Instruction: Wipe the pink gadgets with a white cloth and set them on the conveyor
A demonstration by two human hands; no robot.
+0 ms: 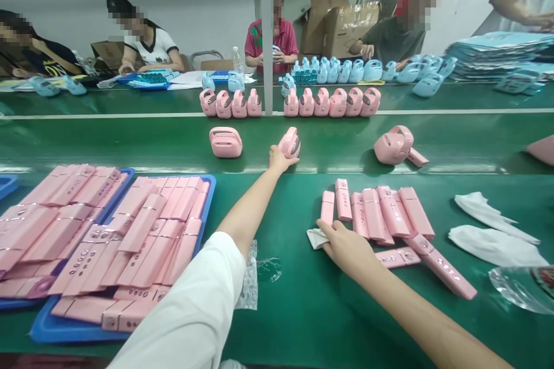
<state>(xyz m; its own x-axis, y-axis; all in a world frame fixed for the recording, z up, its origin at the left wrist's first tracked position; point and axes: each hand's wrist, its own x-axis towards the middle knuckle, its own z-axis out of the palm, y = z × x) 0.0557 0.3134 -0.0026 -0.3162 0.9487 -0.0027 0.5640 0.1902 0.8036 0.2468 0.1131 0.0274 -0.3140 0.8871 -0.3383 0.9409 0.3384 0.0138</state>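
My left hand (280, 159) reaches forward to the far belt, its fingers around the lower side of a pink rounded housing with a carry handle (289, 140). My right hand (348, 245) is closed on a small white cloth (317, 238), partly hidden under the fingers. Its fingertips are at the lower end of a short pink bar (328, 206); whether they grip the bar too I cannot tell. Beside it lie several pink rectangular bars (374, 213) with small dark markings, some tilted over others. Another pink handled housing (225, 143) stands left of my left hand.
Blue trays (212, 184) piled with pink bars stand at left. White gloves or cloths (497, 245) and a clear plastic dish (519, 289) lie at right. A pink housing (392, 145) sits on the belt. Pink and blue housings line the shelf (454, 98). Several people work opposite.
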